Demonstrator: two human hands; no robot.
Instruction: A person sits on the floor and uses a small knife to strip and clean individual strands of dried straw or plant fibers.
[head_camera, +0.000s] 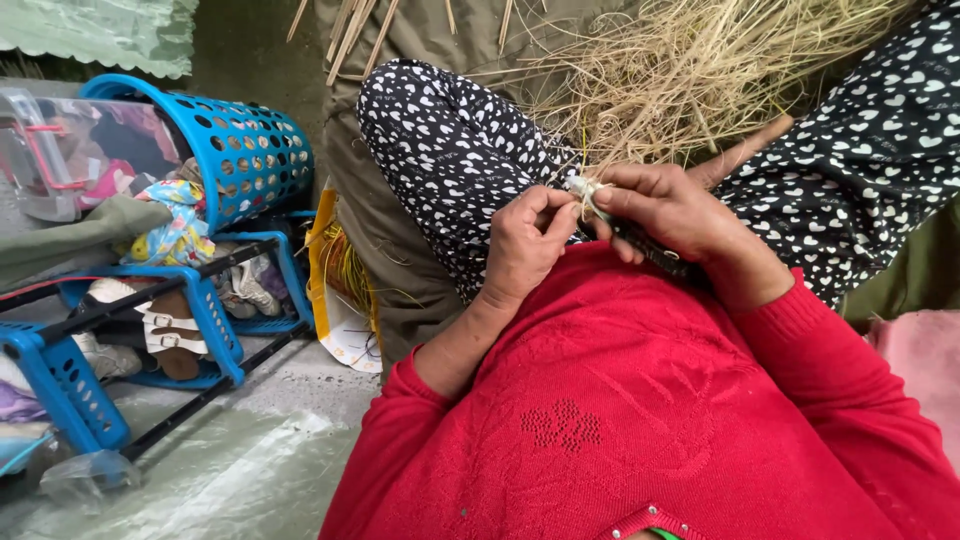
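Left hand (525, 245) pinching thin pale straw strands (583, 190), right hand (665, 210) closed around them, loose dry straw heap (700, 70) just beyond, blue plastic basket (235, 145) far left.

Both forearms come up from red sleeves at 6 o'clock, wrists bent inward. Left hand (525, 245) curled, fingertips pinched toward 2 o'clock. Right hand (670, 210) at its 3 o'clock side, fingers closed, thumb and forefinger meeting the left's tips.
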